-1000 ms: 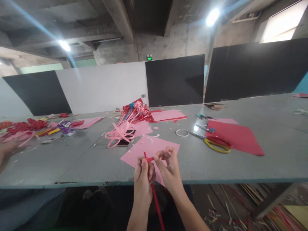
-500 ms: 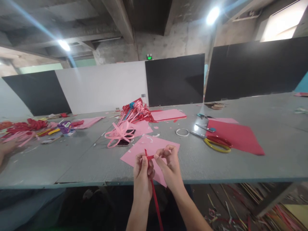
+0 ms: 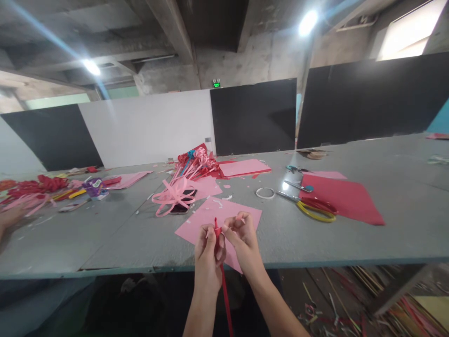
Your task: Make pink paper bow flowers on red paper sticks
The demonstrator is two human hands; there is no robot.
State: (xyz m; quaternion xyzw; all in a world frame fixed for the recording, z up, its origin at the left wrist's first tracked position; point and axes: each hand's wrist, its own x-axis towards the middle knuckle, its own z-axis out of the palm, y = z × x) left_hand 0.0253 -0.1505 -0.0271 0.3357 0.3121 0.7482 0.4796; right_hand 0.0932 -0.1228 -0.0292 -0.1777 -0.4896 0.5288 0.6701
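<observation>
A long red strip [image 3: 227, 299] hangs down from my left hand [image 3: 209, 245], which pinches it near its upper end. The top of the strip is wrapped round into a small coil, with a short tip standing up. My right hand [image 3: 242, 234] pinches the red strip at the right side of the coil. Both hands are over a pink paper sheet [image 3: 199, 220] lying at an angle near the table's front edge. Behind the sheet, a looped pink ribbon bow [image 3: 173, 196] rests partly on a dark phone [image 3: 182, 206].
Scissors with red and yellow handles [image 3: 317, 210] lie beside red paper [image 3: 351, 201] at the right. A white ring [image 3: 265, 193] is left of them. Ribbon flowers [image 3: 198, 161] are piled at the back. Another person's hand [image 3: 12, 217] is at far left.
The upper part of the red strip, which stuck out sideways between my hands, is now curled round more tightly. My right hand has moved slightly left, closer to my left hand.
</observation>
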